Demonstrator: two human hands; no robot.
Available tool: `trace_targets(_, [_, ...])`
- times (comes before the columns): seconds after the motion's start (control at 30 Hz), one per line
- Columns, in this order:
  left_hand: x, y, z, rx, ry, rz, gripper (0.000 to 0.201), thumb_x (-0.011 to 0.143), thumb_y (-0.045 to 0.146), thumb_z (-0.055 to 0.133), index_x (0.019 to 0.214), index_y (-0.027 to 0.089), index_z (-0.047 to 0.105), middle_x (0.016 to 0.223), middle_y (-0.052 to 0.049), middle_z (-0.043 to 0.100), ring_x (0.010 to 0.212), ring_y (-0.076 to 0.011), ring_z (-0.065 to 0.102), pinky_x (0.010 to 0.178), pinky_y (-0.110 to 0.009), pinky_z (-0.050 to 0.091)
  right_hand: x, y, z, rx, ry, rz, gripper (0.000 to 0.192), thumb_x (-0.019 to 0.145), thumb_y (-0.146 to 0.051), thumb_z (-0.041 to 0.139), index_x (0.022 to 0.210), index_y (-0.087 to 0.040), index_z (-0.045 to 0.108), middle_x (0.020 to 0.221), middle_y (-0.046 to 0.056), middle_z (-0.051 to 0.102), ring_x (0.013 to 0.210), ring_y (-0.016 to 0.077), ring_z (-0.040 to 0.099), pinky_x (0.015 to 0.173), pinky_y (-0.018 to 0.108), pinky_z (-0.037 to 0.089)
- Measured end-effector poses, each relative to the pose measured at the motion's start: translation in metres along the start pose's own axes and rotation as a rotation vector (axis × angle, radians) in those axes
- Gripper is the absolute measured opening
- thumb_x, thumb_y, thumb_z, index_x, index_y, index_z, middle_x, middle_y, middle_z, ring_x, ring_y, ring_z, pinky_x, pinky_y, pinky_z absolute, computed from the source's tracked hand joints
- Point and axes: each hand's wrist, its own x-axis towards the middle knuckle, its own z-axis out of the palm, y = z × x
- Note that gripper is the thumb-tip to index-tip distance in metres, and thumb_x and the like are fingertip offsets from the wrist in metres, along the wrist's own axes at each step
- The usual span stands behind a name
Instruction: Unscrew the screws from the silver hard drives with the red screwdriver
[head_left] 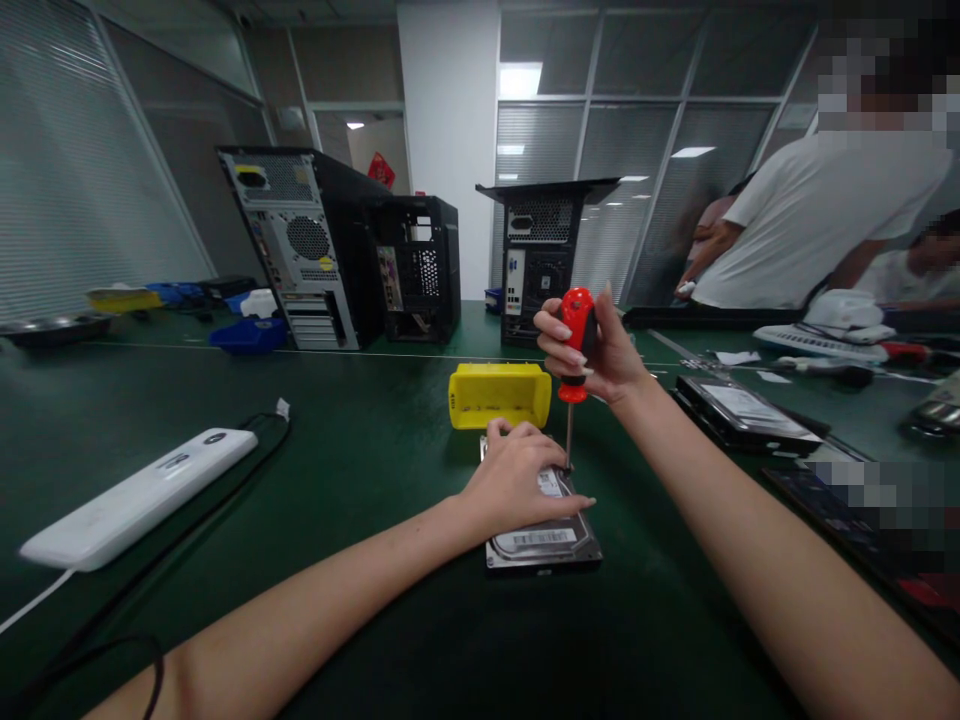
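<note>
A hard disk drive lies flat on the green table in front of me. My left hand rests palm down on top of it, fingers spread over its far half. My right hand grips the red handle of a screwdriver, held upright. Its thin shaft points down and its tip meets the drive's right edge, just beside my left fingers. A yellow plastic tray stands just behind the drive.
A white power strip with a black cable lies at left. Three open computer cases stand at the back. Another hard drive and dark parts lie at right. Other people in white shirts work at the far right.
</note>
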Motion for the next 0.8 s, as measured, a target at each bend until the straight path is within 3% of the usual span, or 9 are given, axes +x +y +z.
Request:
trace_targets(0.17, [0.000,0.000,0.000,0.004,-0.009,-0.001,0.037,0.076,0.056,0.063,0.091,0.023,0.068,0.099,-0.002,0.071,0.098,-0.0257,0.054,0.085,-0.043,0.025,0.003,0.003,0.007,-0.002,0.002,0.062,0.039,0.090,-0.052,0.040,0.088,-0.015,0.053,0.066,-0.003,0.049,0.047,0.0044,0.045,0.038,0.013,0.036])
trace_targets(0.3, [0.000,0.000,0.001,0.007,-0.007,-0.001,0.038,0.075,0.057,0.063,0.091,0.023,0.068,0.100,-0.002,0.071,0.098,-0.0259,0.054,0.085,-0.043,0.025,0.005,0.003,0.008,0.029,0.015,0.057,0.040,0.092,-0.052,0.035,0.085,-0.017,0.052,0.061,-0.005,0.045,0.043,0.0048,0.039,0.034,0.013,0.032])
trace_targets(0.47, [0.000,0.000,0.001,0.001,0.009,-0.002,0.039,0.074,0.057,0.064,0.090,0.022,0.068,0.098,-0.001,0.071,0.096,-0.0243,0.055,0.085,-0.043,0.024,0.002,0.001,0.004,0.063,-0.008,0.023,0.036,0.082,-0.054,0.053,0.085,-0.019,0.049,0.056,-0.008,0.038,0.037,0.0033,0.028,0.028,0.010,0.020])
trace_targets(0.63, [-0.001,0.000,0.001,-0.001,0.005,-0.010,0.040,0.074,0.058,0.064,0.091,0.022,0.068,0.099,-0.001,0.071,0.097,-0.0248,0.055,0.087,-0.043,0.024,-0.002,-0.001,-0.001,0.063,-0.040,0.011,0.038,0.070,-0.043,0.072,0.087,-0.020,0.047,0.057,-0.010,0.036,0.037,0.0015,0.025,0.027,0.007,0.021])
trace_targets(0.8, [0.000,0.000,0.000,-0.003,0.008,-0.009,0.038,0.075,0.057,0.064,0.090,0.022,0.068,0.099,-0.002,0.071,0.097,-0.0251,0.055,0.086,-0.044,0.024,-0.002,0.000,-0.002,0.043,-0.020,0.013,0.037,0.068,-0.037,0.075,0.083,-0.019,0.046,0.057,-0.010,0.038,0.037,0.0013,0.024,0.026,0.007,0.021])
